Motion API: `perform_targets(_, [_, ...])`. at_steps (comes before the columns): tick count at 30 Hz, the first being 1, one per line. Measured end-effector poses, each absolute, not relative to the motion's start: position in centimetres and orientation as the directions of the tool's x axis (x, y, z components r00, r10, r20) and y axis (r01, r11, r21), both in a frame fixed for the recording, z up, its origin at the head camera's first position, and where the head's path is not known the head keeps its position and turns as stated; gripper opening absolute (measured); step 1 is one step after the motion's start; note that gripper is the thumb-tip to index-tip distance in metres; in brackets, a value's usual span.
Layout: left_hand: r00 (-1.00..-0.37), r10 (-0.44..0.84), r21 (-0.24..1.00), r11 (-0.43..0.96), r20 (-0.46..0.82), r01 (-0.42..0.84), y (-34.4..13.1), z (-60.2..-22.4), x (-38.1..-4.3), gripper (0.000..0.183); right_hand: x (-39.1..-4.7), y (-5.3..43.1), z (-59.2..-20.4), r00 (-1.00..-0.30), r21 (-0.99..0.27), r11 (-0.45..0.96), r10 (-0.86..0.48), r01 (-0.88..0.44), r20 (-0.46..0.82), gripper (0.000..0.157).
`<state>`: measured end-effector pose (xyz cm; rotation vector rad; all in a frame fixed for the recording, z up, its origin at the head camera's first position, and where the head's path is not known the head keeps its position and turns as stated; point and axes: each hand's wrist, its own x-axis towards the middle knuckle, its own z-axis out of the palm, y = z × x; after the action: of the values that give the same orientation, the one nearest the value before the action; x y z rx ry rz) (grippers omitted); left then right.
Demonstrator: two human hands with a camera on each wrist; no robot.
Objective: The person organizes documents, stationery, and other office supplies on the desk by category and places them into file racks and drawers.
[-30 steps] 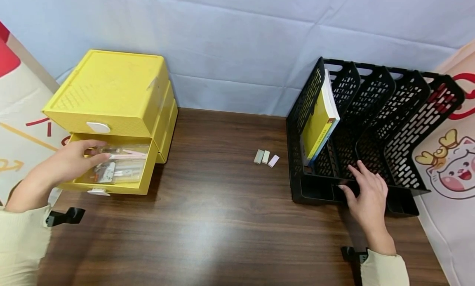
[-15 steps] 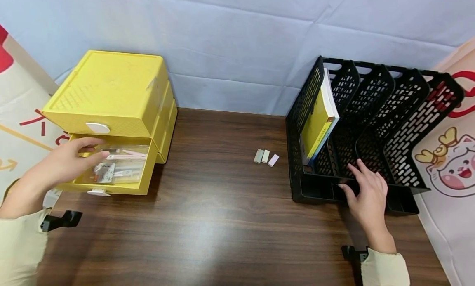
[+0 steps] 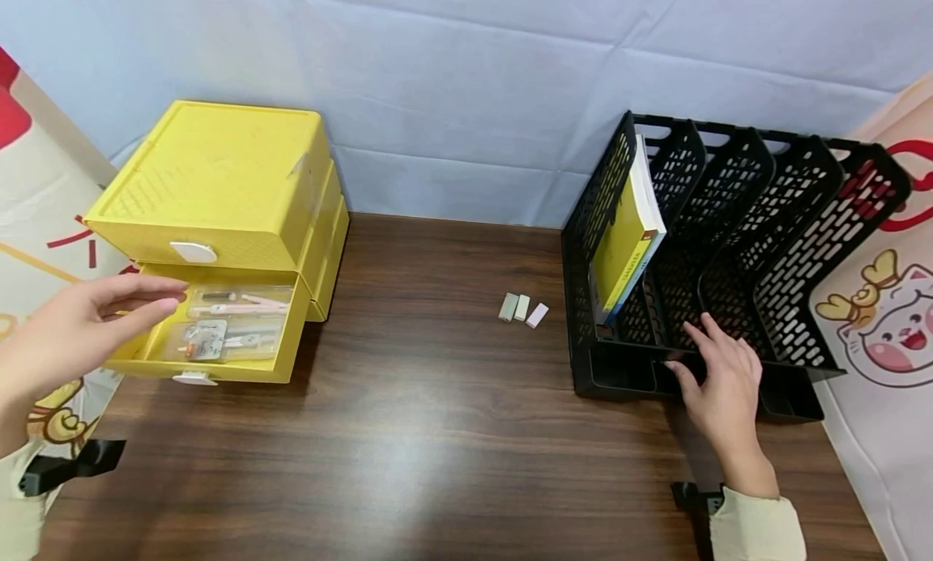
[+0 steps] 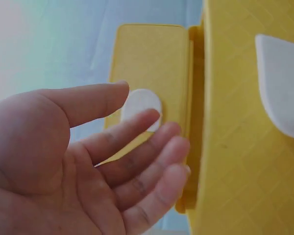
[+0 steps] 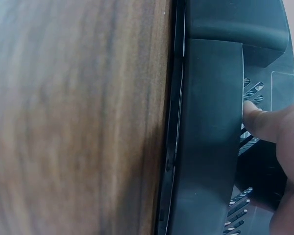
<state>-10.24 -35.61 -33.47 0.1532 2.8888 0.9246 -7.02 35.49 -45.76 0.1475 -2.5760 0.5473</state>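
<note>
My left hand [image 3: 95, 318] hovers over the left side of a pulled-out yellow drawer [image 3: 284, 359], fingers straight and nothing held. In the left wrist view its palm and spread fingers [image 4: 157, 156] show in front of the yellow drawer fronts with white handles. Inside the drawer lie clear plastic cases [image 3: 251, 302] with stationery and a small packet with a white label [image 3: 211, 340]. My right hand [image 3: 725, 383] rests at the front of a black file organizer [image 3: 619, 367], fingers extended over its front compartment. In the right wrist view the thumb [image 5: 262, 122] is at that compartment's edge.
The yellow drawer unit [image 3: 219, 164] stands at the left against a pale cloth backdrop. Yellow and blue books [image 3: 627, 245] stand in the organizer's leftmost slot. Three small erasers-like blocks [image 3: 521, 307] lie on the brown wooden table [image 3: 408, 431] between drawer unit and organizer.
My left hand has withdrawn from over the drawer's contents toward the left, uncovering more of the cases and the labelled packet. The right hand has stayed in place.
</note>
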Motion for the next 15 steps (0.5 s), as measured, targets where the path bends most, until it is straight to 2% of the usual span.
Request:
perform_targets(7, [-0.980,0.200,0.703,0.694,0.017,0.153,-36.3,-33.5,-8.4,0.023,-7.0,35.5,-45.9,-0.867,-0.353,0.912,-0.005,-0.208,0.498,0.065])
perform_targets(15, [-0.936,0.349,0.804,0.542,0.049,0.245,-38.4,-35.7,-6.7,0.033,-7.0,35.5,-45.8,-0.866,-0.352,0.913,-0.005,-0.208,0.500,0.065])
